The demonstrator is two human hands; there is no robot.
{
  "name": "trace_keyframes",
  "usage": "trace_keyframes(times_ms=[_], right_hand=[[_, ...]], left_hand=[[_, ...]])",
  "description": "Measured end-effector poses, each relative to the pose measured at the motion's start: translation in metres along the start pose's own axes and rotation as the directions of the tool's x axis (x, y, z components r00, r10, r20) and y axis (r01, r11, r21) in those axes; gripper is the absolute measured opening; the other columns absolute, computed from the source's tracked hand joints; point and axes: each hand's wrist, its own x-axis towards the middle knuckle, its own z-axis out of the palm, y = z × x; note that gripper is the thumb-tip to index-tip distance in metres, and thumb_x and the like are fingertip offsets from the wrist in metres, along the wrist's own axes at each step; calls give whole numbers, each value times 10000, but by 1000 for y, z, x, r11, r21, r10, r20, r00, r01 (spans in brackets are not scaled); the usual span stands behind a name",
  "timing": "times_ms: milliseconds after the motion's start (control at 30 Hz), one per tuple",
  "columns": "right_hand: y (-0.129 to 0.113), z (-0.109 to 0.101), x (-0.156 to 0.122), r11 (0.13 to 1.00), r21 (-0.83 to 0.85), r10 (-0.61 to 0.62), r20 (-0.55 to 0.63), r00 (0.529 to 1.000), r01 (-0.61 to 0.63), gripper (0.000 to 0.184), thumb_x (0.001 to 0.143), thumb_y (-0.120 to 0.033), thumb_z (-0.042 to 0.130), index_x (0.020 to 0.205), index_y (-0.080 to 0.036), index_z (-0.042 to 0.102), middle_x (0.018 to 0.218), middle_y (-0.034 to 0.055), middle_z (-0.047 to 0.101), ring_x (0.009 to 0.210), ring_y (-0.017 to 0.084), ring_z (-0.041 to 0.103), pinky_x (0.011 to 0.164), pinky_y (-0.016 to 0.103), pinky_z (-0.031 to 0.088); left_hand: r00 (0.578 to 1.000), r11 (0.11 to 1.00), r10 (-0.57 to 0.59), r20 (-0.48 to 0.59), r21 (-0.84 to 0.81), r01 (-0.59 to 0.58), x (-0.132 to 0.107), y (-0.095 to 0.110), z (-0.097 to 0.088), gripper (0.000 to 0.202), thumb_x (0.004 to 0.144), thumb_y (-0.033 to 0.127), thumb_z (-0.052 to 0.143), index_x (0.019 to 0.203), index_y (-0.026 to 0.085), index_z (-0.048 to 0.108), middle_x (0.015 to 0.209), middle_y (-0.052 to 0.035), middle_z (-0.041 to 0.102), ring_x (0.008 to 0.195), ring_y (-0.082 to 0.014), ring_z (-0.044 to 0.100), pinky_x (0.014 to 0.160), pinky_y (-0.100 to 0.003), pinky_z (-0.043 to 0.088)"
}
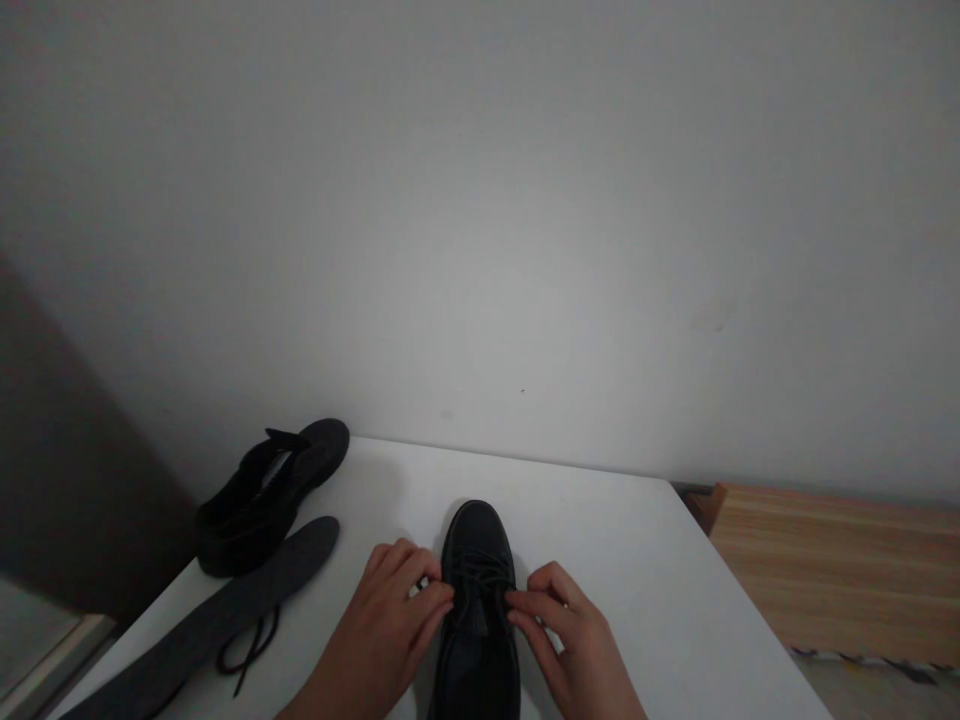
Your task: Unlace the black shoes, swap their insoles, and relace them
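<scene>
- A black lace-up leather shoe [478,600] stands upright at the near edge of the white worktop [637,560], toe pointing toward the far edge and the grey wall [480,200].
- The left hand [386,620] rests against the shoe's left side, its fingers [431,600] drawn together and pinching at the black laces [480,580] over the tongue.
- The right hand [570,630] mirrors it on the right side, with its fingers [525,603] curled and pinching the lace there. How firm either hold is cannot be told in this dim light.
- A second black shoe [266,495], opened wide, lies near the far left corner of the worktop. Just beside it, a long dark grey insole [217,620] runs along the left edge, with a loose black lace [251,645] lying against it.
- A wooden surface [840,570] lies beyond the right edge.
- Judged risks: black laces on black leather are hard to tell apart here, so a finger could catch the wrong strand; an uneven pull could slide the shoe toward the near edge.
</scene>
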Motion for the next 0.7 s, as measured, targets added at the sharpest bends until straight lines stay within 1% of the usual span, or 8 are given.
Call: trace_keyframes(times_ms=[67, 167, 267, 333, 400, 500, 633, 700], right_hand=[[-1, 2, -1, 1000, 22, -7, 14, 1000, 7, 233, 959, -144, 498, 1036, -170, 716, 884, 86, 616, 801, 197, 658, 704, 297, 563], [-5, 3, -3, 1000, 19, -21, 36, 999, 21, 276, 960, -119, 460, 1112, -171, 685, 952, 102, 655, 863, 204, 687, 761, 298, 584], [-10, 1, -5, 999, -38, -19, 92, 996, 23, 316, 950, -114, 466, 1211, -173, 636, 1018, 117, 671, 916, 223, 697, 807, 333, 599], [-15, -1, -4, 994, -103, -24, 135, 991, 38, 362, 917, -102, 511, 1259, -169, 610, 1055, 131, 670, 936, 246, 698, 814, 372, 609], [-19, 0, -3, 981, -183, -31, 173, 984, 63, 422, 869, -67, 550, 1277, -162, 605, 1072, 141, 663, 935, 266, 698, 803, 404, 619], [-26, 6, 0, 945, -320, 8, 219, 976, 64, 502, 802, 0, 562, 1275, -157, 620, 1079, 156, 656, 909, 285, 705, 781, 433, 629], [-37, 16, 8, 873, -487, 149, 224, 963, -22, 561, 718, 72, 552, 1208, -177, 666, 1137, 166, 667, 929, 312, 710, 803, 464, 630], [-45, 17, 14, 847, -530, 207, 232, 951, -55, 555, 718, 82, 545, 1186, -186, 679, 1183, 166, 669, 971, 318, 708, 833, 460, 625]], left_hand=[[1000, 1000, 16, 26, -7, -16, 0, 1, 0, 180, 885, 48, 545, 890, 193, 652, 828, -35, 631, 780, -201, 543, 691, -327, 426], [997, 999, 37, 61, 4, -37, -2, 2, 2, 194, 887, 42, 537, 935, 189, 654, 829, -29, 670, 767, -196, 588, 696, -311, 487], [992, 998, 35, 118, 44, -40, -4, 5, 4, 310, 874, 9, 507, 1093, 176, 649, 888, -45, 714, 796, -200, 652, 720, -302, 539], [981, 997, -29, 190, 80, 14, -3, 11, 5, 379, 878, 16, 501, 1199, 176, 626, 935, -61, 724, 835, -216, 683, 754, -326, 569], [951, 990, -130, 282, 96, 107, 0, 20, 3, 378, 907, 70, 510, 1242, 210, 616, 989, -69, 714, 892, -236, 692, 796, -370, 586], [886, 973, -231, 401, 90, 213, 11, 34, -3, 316, 917, 120, 511, 1178, 236, 646, 1104, -90, 675, 985, -260, 669, 855, -426, 582], [836, 963, -267, 478, 161, 216, 27, 46, -9, 378, 873, 39, 421, 1119, 186, 667, 1214, -143, 640, 1054, -296, 637, 923, -479, 547], [816, 958, -281, 505, 195, 209, 31, 48, -9, 397, 848, 23, 408, 1110, 160, 674, 1227, -161, 637, 1061, -308, 632, 933, -488, 540]])
